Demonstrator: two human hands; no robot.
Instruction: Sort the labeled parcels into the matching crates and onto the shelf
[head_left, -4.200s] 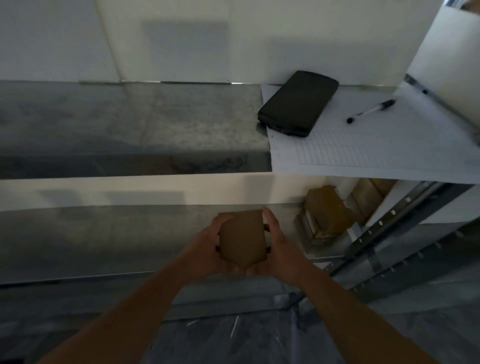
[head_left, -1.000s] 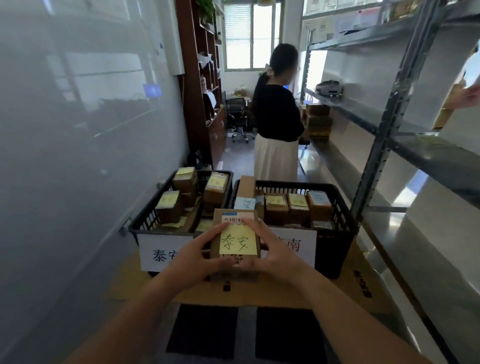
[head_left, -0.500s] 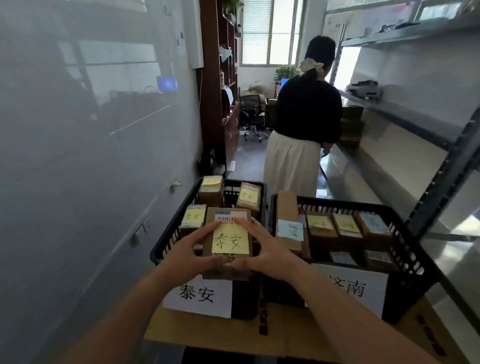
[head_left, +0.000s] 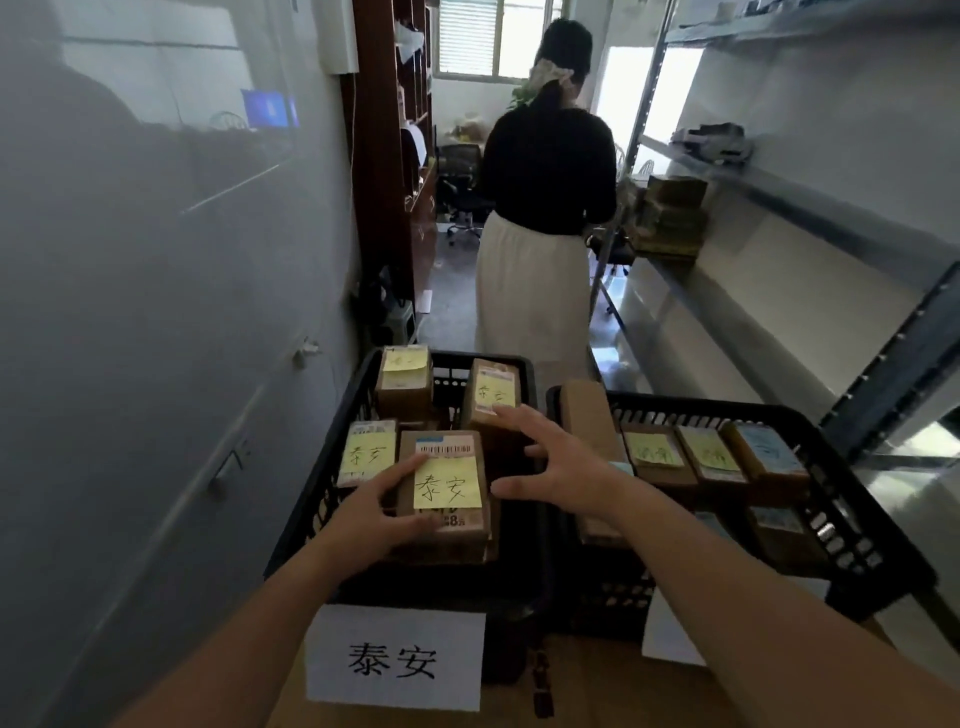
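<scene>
A brown parcel (head_left: 451, 480) with a yellow note and a barcode label lies on top of other parcels in the left black crate (head_left: 318, 493). That crate's white front sign (head_left: 395, 657) shows the same two characters as the note. My left hand (head_left: 374, 514) grips the parcel's near left corner, fingers on top and thumb along the front. Just right of the parcel my right hand (head_left: 561, 467) hovers with fingers spread, not touching it. The right black crate (head_left: 852, 525) holds several parcels with yellow and blue notes.
A person in a black top and pale skirt (head_left: 540, 218) stands in the aisle behind the crates, back turned. Metal shelving (head_left: 779, 208) with an upright post (head_left: 893, 384) runs along the right, a grey wall along the left. Flat cardboard (head_left: 597, 686) lies under the crates.
I turned from the shelf to the crates and carried the parcel over the left one. It now rests inside on other parcels, and my right hand has let go and spread open.
</scene>
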